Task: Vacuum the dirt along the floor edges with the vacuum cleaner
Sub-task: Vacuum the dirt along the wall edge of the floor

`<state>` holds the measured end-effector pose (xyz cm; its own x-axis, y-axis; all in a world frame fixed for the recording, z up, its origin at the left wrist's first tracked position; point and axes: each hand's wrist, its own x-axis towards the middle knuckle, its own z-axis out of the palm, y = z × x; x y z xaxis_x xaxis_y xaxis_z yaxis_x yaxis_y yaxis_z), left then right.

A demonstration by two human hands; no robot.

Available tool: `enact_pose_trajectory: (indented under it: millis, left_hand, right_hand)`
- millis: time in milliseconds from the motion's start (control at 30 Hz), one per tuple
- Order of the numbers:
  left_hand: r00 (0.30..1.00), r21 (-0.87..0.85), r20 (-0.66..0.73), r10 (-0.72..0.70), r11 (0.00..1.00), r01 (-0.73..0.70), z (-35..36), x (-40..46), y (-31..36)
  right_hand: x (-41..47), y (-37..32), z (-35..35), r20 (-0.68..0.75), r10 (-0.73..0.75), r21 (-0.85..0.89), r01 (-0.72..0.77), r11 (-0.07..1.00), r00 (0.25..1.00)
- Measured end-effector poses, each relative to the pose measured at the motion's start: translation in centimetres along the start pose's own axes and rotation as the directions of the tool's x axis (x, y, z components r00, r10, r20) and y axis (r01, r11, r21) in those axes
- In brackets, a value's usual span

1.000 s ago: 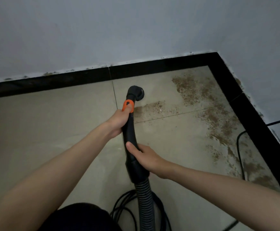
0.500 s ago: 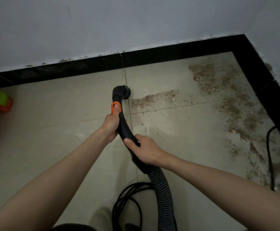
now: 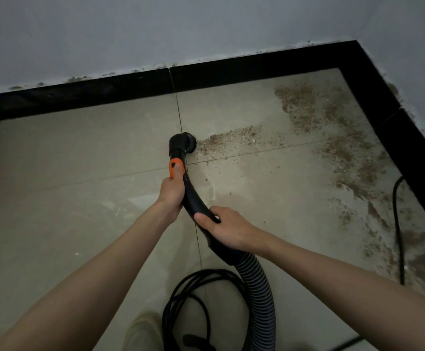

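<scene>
Right in the middle of the frame is the vacuum wand (image 3: 193,196), a curved black plastic tube with a small round brush head (image 3: 185,143) planted on the beige tile floor (image 3: 79,211). The head sits at the left tip of a streak of brown dirt (image 3: 229,143), and a lot more dirt is spread toward the right of the frame along the black skirting (image 3: 393,122).

Handling-wise, the wand looks rigid and light, so it should steer easily. The ribbed hose (image 3: 259,295) running off the bottom of the frame is the floppy part and will probably drag a bit, same for the coiled cable (image 3: 188,300) lying next to it. I'd say two hands on the stiff tube is the sensible way to hold it, never the hose.

That's pretty much what's going on. The left hand (image 3: 172,196) is wrapped around the wand just below the orange slider (image 3: 174,168), with the thumb resting up on that orange piece. The right hand (image 3: 225,229) is lower down, fingers curled under the tube and thumb over the top, close to where the hose joins. Both grips look firm, neither hand loose.

Most of the dirt is not yet picked up, especially near the corner.
</scene>
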<state>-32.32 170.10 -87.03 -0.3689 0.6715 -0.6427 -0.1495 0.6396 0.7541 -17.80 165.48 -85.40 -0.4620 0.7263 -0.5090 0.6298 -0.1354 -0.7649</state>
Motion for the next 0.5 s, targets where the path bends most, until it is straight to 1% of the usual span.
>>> enact_pose_trajectory:
  millis: [267, 400, 500]
  left_hand:
    - [1.000, 0.027, -0.006, 0.011, 1.000, -0.011, 0.7, 0.1, -0.3]
    - [1.000, 0.050, 0.020, 0.010, 0.999, -0.011, 1.6, 0.0, -0.6]
    - [0.999, 0.090, 0.051, 0.018, 0.996, -0.022, 2.9, 0.1, -0.2]
  right_hand:
    - [-0.8, 0.7, -0.2, -0.044, -0.018, 0.019, 0.019, 1.000, 0.999]
    - [-1.2, 1.6, -0.6, -0.057, -0.002, 0.032, 0.004, 0.999, 0.998]
    - [-1.2, 2.2, -1.1, -0.098, 0.019, 0.041, -0.015, 0.999, 0.995]
